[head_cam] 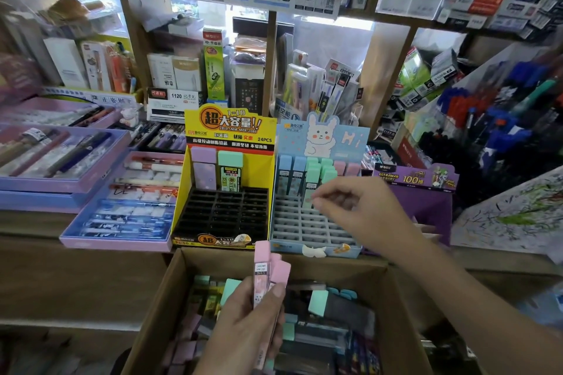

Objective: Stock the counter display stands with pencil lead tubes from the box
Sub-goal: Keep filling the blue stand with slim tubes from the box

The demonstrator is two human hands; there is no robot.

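My left hand (249, 323) grips a few pink lead tubes (268, 268) upright over the open cardboard box (158, 298), which holds several mint, pink and dark tubes. My right hand (353, 210) hovers over the blue bunny display stand (313, 234), fingers curled. Its fingertips meet beside a mint tube (312, 189) in the grey grid; whether they pinch anything is hidden. Blue, mint and pink tubes fill that stand's back rows. The yellow display stand (225, 222) to the left has a purple tube (203, 172) and a mint tube (230, 172) at the back of its black grid.
A purple display box (420, 179) stands right of the blue stand. Lilac pen trays (122, 207) lie on the counter to the left. Shelves packed with stationery rise behind, and a slanted rack of pens (502, 106) stands at the right.
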